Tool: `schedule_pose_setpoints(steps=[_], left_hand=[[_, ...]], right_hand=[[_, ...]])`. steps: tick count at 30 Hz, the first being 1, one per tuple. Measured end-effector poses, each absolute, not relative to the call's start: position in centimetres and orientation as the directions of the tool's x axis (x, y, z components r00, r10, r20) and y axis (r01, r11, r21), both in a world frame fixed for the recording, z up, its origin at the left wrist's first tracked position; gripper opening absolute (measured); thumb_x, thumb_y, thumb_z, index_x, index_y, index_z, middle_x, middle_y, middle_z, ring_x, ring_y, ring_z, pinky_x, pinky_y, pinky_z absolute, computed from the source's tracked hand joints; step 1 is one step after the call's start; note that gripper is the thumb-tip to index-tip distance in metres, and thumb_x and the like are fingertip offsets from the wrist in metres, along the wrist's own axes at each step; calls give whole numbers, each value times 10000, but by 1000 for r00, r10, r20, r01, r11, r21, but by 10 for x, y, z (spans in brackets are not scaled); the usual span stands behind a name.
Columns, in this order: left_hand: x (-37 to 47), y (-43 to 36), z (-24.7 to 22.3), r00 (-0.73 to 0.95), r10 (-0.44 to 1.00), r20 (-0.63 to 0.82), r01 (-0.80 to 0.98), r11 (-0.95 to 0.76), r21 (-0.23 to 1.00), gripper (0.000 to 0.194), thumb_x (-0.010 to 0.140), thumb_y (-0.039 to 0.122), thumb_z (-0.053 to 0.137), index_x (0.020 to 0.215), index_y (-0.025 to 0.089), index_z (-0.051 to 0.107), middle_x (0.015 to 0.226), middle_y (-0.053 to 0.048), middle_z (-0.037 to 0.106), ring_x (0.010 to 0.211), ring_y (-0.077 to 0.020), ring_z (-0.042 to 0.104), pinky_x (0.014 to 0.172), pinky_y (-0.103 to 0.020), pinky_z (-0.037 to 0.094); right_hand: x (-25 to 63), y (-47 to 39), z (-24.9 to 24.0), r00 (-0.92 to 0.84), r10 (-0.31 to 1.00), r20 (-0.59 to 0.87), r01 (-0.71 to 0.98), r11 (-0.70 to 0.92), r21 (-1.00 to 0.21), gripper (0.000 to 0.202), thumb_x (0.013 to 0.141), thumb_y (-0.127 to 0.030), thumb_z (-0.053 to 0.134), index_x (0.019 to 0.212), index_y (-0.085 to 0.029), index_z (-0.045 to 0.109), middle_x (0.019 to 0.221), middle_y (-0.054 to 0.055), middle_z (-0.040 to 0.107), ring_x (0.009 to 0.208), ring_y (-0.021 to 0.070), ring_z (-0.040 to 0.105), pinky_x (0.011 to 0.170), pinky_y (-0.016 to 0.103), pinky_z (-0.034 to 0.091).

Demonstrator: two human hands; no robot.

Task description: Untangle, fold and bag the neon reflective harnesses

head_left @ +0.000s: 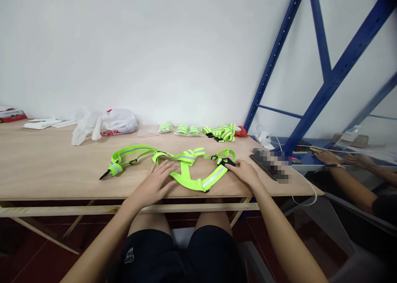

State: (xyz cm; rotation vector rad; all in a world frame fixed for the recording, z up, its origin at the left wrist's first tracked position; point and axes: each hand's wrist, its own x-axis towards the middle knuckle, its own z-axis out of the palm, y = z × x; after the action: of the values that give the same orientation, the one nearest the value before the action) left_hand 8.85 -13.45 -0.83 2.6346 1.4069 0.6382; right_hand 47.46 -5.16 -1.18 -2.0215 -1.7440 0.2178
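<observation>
A neon-yellow reflective harness (pixel 188 173) with silver stripes lies spread over the table in front of me. My left hand (pixel 156 181) rests on the table at the harness's near middle, palm down, fingers stretched out and touching the strap's edge. My right hand (pixel 245 172) is closed at the right end of the harness, its fingertips on a black buckle (pixel 227 163). The left end of the harness curls into a loop, with a black clip (pixel 105 174) sticking out toward the table's near side.
Behind the harness lie another bundled reflective harness (pixel 223 133) and several bagged green-striped rolls (pixel 189 129). A white plastic bag (pixel 119 121) stands farther left. A partly pixelated dark object (pixel 263 165) lies right. A blue metal frame (pixel 310 109) rises beside another person's hand (pixel 328 157).
</observation>
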Motion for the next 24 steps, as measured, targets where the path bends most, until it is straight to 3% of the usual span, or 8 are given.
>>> schedule_pose_setpoints(steps=[4,7,12,15,19,22,24], left_hand=[[64,-131,-9,455,847,275,791,-526,313,479,1002,481,421,1433,294,517,1475,-49,548,1391,-267,450,1183,-456,299],[53,-126,-15,427,867,258,815,-493,306,485,996,524,410,1377,275,577,1425,-60,596,1353,-279,489,1174,-463,297],[41,-117,-23,353,896,270,871,-420,255,474,996,490,388,1270,199,644,1335,-109,640,1260,-299,541,1088,-439,386],[37,-117,-23,325,900,290,887,-396,235,412,989,452,396,1166,219,687,1237,-101,673,1175,-302,576,1020,-430,428],[38,-120,-20,299,901,314,908,-370,198,376,980,449,421,1098,242,711,1213,-93,675,1140,-319,588,931,-435,456],[39,-122,-22,266,906,330,928,-333,166,375,975,465,442,1097,238,714,1229,-91,672,1137,-337,583,866,-441,464],[39,-122,-23,255,902,348,933,-324,156,375,971,473,458,1089,230,719,1224,-92,675,1131,-341,580,850,-443,464]], right_hand=[[478,-52,-19,89,953,291,762,123,-636,371,739,-583,673,727,-226,575,710,26,665,712,233,620,632,297,412],[488,-59,-22,78,934,348,523,259,-812,371,725,-562,702,748,-211,581,737,13,669,736,214,624,677,299,466],[510,-66,-25,290,918,271,152,235,-960,390,610,-492,818,736,-212,577,844,23,721,808,225,672,713,330,561],[514,-67,-26,374,905,203,39,203,-978,406,573,-472,827,743,-223,556,859,14,714,748,225,678,653,371,604],[510,-67,-27,428,880,207,124,170,-978,426,597,-517,765,843,-225,576,779,11,683,646,233,666,558,375,580],[514,-66,-28,408,861,304,446,103,-889,393,674,-579,666,789,-213,583,696,28,655,673,255,654,588,365,541],[519,-66,-29,358,867,348,696,0,-718,383,725,-585,621,760,-204,599,709,56,665,733,273,654,654,374,523]])
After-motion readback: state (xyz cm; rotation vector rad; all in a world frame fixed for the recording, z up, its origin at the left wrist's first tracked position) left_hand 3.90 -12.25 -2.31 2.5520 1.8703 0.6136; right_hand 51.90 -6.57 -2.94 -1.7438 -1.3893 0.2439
